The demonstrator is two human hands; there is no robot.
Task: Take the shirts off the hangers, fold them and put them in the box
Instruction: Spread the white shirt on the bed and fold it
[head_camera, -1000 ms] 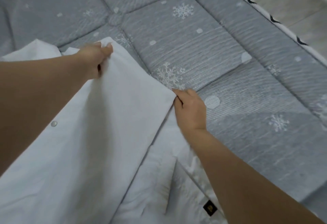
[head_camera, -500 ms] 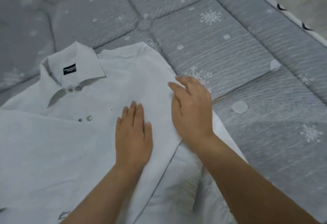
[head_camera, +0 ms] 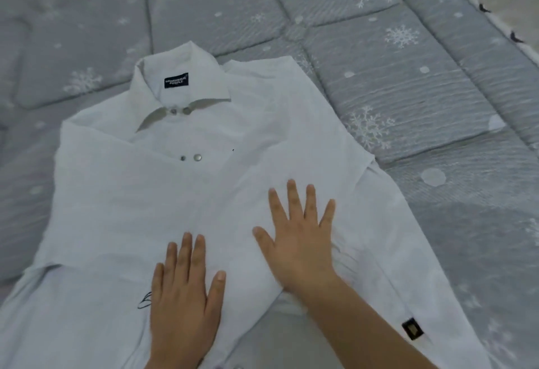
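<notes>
A white collared shirt lies spread on the grey quilt, collar away from me, with a black neck label and metal snaps down the front. Its right side is folded in over the front. My left hand presses flat on the shirt's lower middle, fingers straight. My right hand lies flat beside it on the folded-over panel, fingers spread. A small black tag shows on the shirt's lower right edge. No hanger and no box are in view.
The grey quilt with white snowflakes stretches all around the shirt. Its white trimmed edge runs along the upper right, with pale floor beyond it.
The right side of the shirt has been folded over the front and laid down. Both hands let go of the cloth and now press flat, having slid toward me.
</notes>
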